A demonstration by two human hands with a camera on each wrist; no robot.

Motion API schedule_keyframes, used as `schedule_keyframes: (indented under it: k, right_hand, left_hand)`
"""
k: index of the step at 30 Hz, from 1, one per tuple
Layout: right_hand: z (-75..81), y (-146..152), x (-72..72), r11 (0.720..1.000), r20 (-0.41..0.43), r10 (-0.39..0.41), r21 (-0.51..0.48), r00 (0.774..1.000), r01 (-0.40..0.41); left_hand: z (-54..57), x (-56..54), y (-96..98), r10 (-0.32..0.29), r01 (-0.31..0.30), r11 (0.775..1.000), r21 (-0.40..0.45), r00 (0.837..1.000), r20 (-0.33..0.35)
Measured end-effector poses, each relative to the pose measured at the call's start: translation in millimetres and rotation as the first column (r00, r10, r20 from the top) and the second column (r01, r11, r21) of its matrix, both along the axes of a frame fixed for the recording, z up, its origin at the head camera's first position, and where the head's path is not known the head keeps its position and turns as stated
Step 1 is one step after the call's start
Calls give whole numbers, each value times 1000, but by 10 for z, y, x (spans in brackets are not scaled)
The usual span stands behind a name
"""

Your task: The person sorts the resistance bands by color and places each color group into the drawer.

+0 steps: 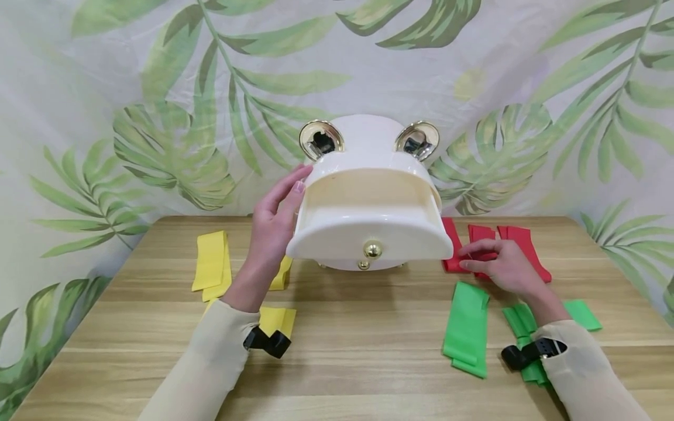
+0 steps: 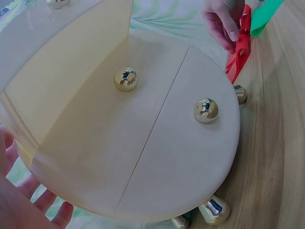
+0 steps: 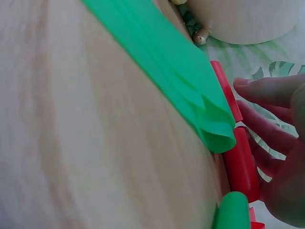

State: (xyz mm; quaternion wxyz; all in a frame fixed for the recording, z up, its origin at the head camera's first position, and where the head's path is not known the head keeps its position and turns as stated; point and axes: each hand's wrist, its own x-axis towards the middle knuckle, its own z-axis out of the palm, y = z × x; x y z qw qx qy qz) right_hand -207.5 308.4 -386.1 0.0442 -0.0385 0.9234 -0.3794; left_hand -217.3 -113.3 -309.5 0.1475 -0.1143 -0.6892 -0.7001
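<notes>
A white rounded cabinet (image 1: 365, 137) with two gold-rimmed, eye-like discs on top stands at the middle back of the table. Its upper drawer (image 1: 337, 238) is pulled out, and I see nothing inside. My left hand (image 1: 272, 219) rests against the cabinet's left side, fingers loosely extended; the left wrist view shows its fingers (image 2: 44, 200) by the rim. Over the folded red strips (image 1: 528, 248) on the right hovers my right hand (image 1: 502, 268), thumb and fingers apart. In the right wrist view a red strip (image 3: 242, 164) lies beside its fingertips; whether they touch is unclear.
Folded green strips (image 1: 466, 330) lie in front of the red ones, some partly under the right forearm. Folded yellow strips (image 1: 212, 263) are at the left, some behind the left arm. A leaf-patterned cloth (image 1: 253, 70) hangs behind the wooden table (image 1: 368, 362).
</notes>
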Motion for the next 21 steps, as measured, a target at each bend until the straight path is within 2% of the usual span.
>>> schedule_keyframes:
  k: [4, 12, 21]
  right_hand:
    - [-14, -4, -8, 998, 2, 39, 41, 999, -39]
    - [-37, 17, 21, 993, 11, 96, 61, 995, -96]
    - [-43, -20, 4, 988, -6, 104, 118, 995, -102]
  left_hand:
    - [14, 14, -12, 0, 0, 1000, -5, 1000, 7]
    - [4, 20, -7, 4, -4, 1000, -24, 1000, 8]
    - [8, 15, -17, 13, -13, 999, -33, 1000, -3]
